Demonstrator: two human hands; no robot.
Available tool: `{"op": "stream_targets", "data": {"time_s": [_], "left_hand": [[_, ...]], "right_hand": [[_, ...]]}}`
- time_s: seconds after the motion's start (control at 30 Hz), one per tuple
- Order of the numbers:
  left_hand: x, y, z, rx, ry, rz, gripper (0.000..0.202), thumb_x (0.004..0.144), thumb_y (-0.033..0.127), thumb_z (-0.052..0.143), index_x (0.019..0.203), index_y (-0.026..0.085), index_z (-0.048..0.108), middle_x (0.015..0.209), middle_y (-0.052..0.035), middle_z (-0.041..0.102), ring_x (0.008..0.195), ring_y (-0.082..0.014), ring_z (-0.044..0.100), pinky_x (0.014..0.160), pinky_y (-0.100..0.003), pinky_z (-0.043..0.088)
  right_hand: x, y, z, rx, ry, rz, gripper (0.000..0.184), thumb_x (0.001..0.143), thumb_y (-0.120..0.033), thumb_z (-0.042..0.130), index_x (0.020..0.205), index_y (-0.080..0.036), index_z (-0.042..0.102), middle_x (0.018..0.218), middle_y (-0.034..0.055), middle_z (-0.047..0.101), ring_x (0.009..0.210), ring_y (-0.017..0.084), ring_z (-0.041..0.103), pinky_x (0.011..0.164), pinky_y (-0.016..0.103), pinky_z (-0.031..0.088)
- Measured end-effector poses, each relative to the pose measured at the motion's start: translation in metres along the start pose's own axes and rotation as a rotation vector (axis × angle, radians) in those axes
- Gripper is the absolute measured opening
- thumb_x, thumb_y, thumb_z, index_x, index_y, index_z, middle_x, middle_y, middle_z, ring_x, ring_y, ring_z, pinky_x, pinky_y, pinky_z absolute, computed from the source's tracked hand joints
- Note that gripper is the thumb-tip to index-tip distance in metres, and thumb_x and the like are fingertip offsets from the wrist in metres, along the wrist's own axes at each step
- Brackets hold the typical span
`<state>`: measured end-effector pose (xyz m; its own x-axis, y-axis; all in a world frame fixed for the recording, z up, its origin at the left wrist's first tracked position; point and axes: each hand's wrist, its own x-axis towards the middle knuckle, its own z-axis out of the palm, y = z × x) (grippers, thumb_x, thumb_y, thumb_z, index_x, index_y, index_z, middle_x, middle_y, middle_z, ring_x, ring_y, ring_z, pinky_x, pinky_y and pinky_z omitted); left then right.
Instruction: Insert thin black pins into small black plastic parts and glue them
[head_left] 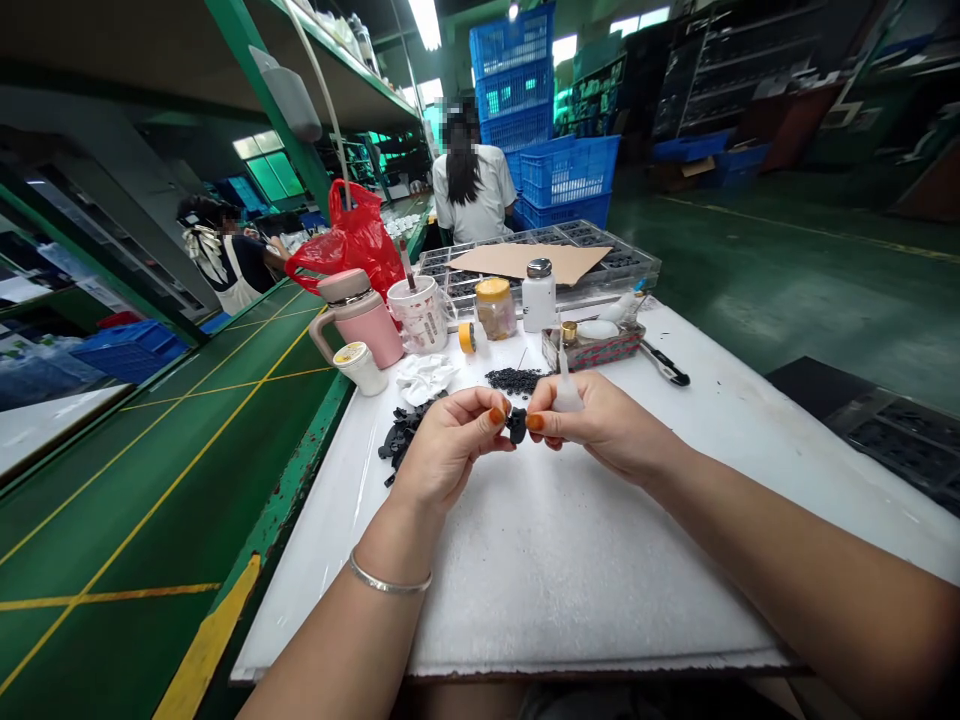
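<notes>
The left hand (450, 435) and the right hand (600, 415) meet over the white surface (600, 570), both closed, thumb and fingers gripping one small black part (517, 426) between them. A clear nozzle bottle (568, 393) shows upright at the right hand's fingers; it seems tucked into that grip, though the fingers hide how it is held. A bracelet (390, 584) circles the left wrist.

Just beyond the left hand lies a pile of black parts (401, 440), partly covered by it. A heap of tiny black pieces (514, 380) sits past the fingertips, with a crumpled white cloth (426, 378) to its left. Behind stand a tub (364, 370), a pink mug (371, 328), a cup (418, 318), a yellow-lidded jar (495, 312) and a white bottle (538, 300). A roll of tape (467, 338) stands on edge before the jar. To the right, a knife (666, 364) lies beside a box (606, 350). Cardboard (532, 262) rests on the tray (637, 270) at the far edge.
</notes>
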<state>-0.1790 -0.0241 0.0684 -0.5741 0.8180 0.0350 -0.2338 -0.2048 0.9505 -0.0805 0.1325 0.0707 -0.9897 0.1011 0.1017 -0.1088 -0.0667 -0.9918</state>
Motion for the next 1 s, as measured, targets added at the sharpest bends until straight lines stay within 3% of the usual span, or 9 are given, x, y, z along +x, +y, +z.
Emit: {"op": "stream_targets", "data": {"time_s": [0.37, 0.6, 0.87, 1.0], "left_hand": [[-0.001, 0.004, -0.002, 0.039, -0.042, -0.021, 0.024, 0.071, 0.034, 0.076, 0.076, 0.014, 0.064, 0.075, -0.0028, 0.062, 0.066, -0.0140, 0.061, 0.066, -0.026, 0.049], [-0.001, 0.003, -0.002, 0.074, -0.017, -0.011, 0.022, 0.070, 0.031, 0.076, 0.076, 0.013, 0.064, 0.081, -0.0030, 0.058, 0.071, -0.0122, 0.058, 0.063, -0.023, 0.051], [0.000, 0.001, -0.002, 0.102, 0.023, 0.023, 0.024, 0.069, 0.034, 0.077, 0.076, 0.013, 0.065, 0.075, -0.0026, 0.060, 0.068, -0.0121, 0.058, 0.064, -0.024, 0.051], [0.000, 0.002, -0.005, 0.131, -0.011, -0.007, 0.023, 0.072, 0.032, 0.075, 0.078, 0.014, 0.063, 0.076, -0.0021, 0.060, 0.069, -0.0126, 0.058, 0.066, -0.026, 0.052]], "right_hand": [[-0.005, -0.011, -0.003, -0.290, -0.081, -0.087, 0.027, 0.076, -0.036, 0.068, 0.084, -0.010, 0.072, 0.065, 0.0028, 0.061, 0.059, 0.009, 0.051, 0.054, 0.020, 0.039], [-0.009, -0.012, 0.002, -0.382, 0.041, -0.144, 0.010, 0.075, -0.019, 0.062, 0.074, -0.011, 0.069, 0.060, 0.0012, 0.062, 0.054, 0.008, 0.051, 0.049, 0.018, 0.037], [-0.011, -0.013, 0.010, -0.442, 0.096, -0.144, 0.010, 0.075, -0.016, 0.061, 0.072, -0.012, 0.069, 0.060, 0.0002, 0.064, 0.052, 0.007, 0.052, 0.049, 0.017, 0.038], [-0.013, -0.012, 0.015, -0.505, 0.157, -0.134, 0.012, 0.073, -0.011, 0.059, 0.071, -0.012, 0.071, 0.059, -0.0013, 0.064, 0.051, 0.006, 0.053, 0.048, 0.015, 0.037]]}}
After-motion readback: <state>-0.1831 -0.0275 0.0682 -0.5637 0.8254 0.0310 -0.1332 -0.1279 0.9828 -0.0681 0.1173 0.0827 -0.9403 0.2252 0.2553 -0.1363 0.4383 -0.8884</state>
